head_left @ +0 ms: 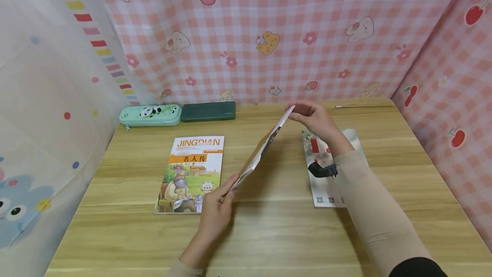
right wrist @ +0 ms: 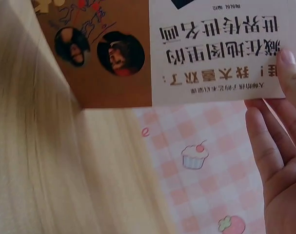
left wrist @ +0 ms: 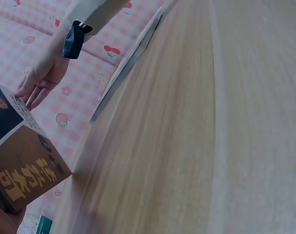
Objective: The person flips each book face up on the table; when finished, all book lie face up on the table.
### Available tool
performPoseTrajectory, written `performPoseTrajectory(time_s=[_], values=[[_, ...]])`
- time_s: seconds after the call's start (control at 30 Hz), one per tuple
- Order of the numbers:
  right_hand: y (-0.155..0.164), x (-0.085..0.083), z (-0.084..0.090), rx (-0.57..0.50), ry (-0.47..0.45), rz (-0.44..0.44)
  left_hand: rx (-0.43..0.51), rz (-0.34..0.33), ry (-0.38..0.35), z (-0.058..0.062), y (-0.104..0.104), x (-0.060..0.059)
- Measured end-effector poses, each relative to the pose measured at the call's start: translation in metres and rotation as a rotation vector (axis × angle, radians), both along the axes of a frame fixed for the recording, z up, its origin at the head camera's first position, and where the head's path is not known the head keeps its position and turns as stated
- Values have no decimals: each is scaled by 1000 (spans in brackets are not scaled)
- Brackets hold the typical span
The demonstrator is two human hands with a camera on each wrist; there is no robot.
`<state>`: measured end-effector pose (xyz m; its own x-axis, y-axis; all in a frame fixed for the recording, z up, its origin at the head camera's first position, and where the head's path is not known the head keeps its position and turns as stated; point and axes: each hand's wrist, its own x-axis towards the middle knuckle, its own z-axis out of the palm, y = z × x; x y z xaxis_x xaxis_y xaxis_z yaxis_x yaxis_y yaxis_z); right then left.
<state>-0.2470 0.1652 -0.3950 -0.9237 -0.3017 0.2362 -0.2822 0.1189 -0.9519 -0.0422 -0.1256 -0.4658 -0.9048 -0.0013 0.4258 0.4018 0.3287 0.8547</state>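
Observation:
A thin book (head_left: 265, 146) with brown and white panels is raised and tilted above the table, seen nearly edge-on in the head view. The left hand (head_left: 216, 210) grips its near lower end. At the far upper corner, the right hand (head_left: 317, 121) pinches the edge; the right wrist view has its thumb (right wrist: 290, 63) over the white panel and its other fingers below the edge. Printed characters and round portraits cover the book (right wrist: 113, 53) in that view. Only part of the left hand (left wrist: 4, 219) enters the left wrist view.
Left on the wooden table (head_left: 269, 243) lies a JINGDIAN book (head_left: 190, 178). Another pale book (head_left: 320, 191) lies partly under the right forearm. A mint pencil case (head_left: 150, 115), a dark green case (head_left: 209, 111) and a thin stick (head_left: 363, 106) line the back edge, before a checked curtain (head_left: 246, 67).

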Motion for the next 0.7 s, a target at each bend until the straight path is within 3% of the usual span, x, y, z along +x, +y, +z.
performPoseTrajectory(time_s=[0.33,0.7], values=[[-8,0,15,99,31,-120,65,32,-128,8,7,7],[-14,2,20,183,56,-157,-3,133,-103,11,8,10]])
